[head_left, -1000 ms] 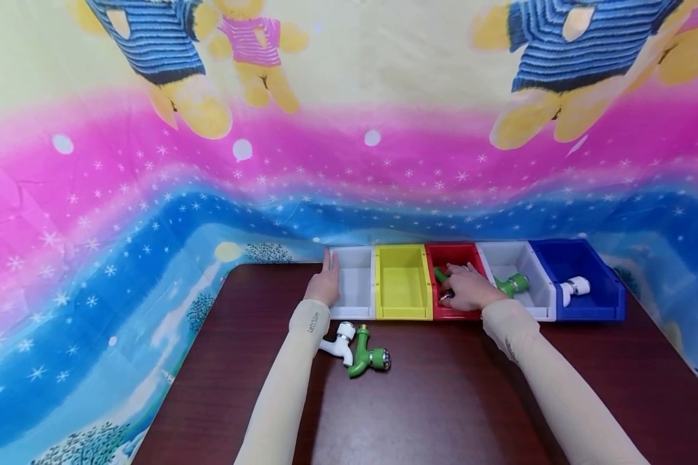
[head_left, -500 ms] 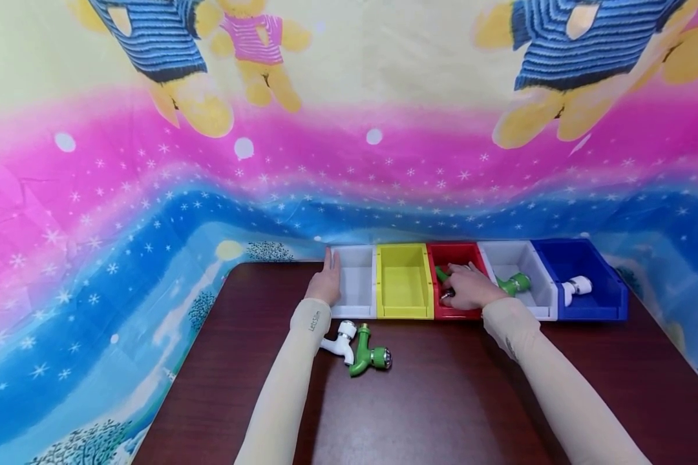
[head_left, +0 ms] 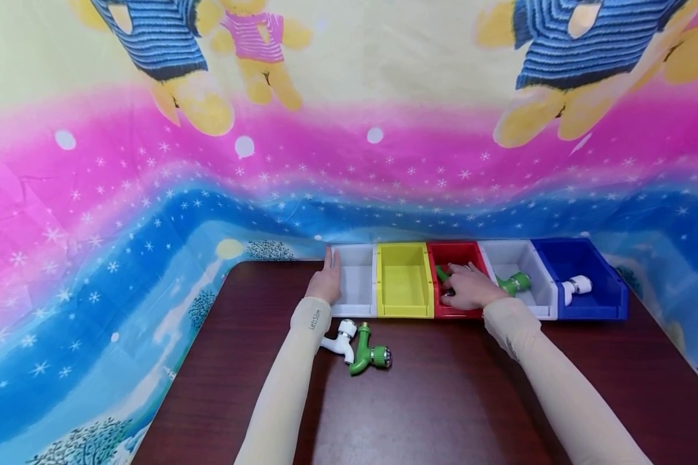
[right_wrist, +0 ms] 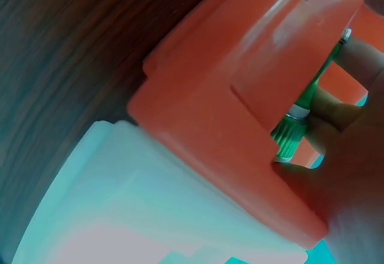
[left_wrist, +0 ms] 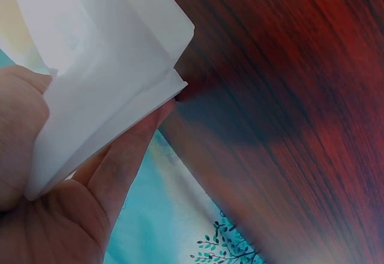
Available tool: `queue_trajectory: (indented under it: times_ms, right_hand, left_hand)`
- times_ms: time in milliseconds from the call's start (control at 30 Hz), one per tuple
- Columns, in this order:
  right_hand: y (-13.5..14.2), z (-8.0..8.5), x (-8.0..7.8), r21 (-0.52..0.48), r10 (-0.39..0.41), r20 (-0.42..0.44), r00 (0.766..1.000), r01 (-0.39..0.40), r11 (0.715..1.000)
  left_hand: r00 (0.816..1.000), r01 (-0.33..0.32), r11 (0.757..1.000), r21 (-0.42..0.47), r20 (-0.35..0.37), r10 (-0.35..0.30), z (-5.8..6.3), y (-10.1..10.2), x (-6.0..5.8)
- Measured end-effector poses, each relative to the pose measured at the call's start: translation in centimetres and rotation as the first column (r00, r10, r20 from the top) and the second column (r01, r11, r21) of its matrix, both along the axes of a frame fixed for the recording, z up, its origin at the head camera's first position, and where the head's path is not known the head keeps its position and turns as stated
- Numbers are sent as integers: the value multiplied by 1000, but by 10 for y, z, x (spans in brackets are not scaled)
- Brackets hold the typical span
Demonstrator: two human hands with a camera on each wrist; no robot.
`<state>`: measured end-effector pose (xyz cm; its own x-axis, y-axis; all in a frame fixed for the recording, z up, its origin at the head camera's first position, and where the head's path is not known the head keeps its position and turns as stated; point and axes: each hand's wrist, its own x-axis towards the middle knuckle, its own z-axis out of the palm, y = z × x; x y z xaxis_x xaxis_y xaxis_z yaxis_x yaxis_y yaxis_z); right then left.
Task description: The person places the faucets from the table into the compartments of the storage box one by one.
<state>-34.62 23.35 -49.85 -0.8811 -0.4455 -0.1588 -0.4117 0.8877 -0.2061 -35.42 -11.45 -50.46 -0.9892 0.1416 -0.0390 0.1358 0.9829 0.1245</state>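
We find the right hand [head_left: 472,287] with fingers curled on a green tap [right_wrist: 292,133] inside the red bin [head_left: 457,314] and the left hand [head_left: 324,285] pinching the wall of the leftmost bin [head_left: 355,310], and judge the tap stiff, light and slick, best held round its body.

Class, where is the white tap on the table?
In the head view, the white tap lies left of the green tap, in front of the leftmost bin.
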Motion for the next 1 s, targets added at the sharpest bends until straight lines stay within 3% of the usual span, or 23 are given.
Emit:
queue_trajectory:
  times_ms: [600, 1000]
  right_hand:
    - [-3, -4, -2, 51, -21, 18, 1000, 20, 999]
    - [-2, -6, 1, 31, -10, -23, 1000, 10, 999]
  left_hand:
    - [1000, -9, 1000, -3, 13, 9, -5, -1, -5]
    - [1000, -2, 1000, 3, 9, 2, -6, -2, -6]
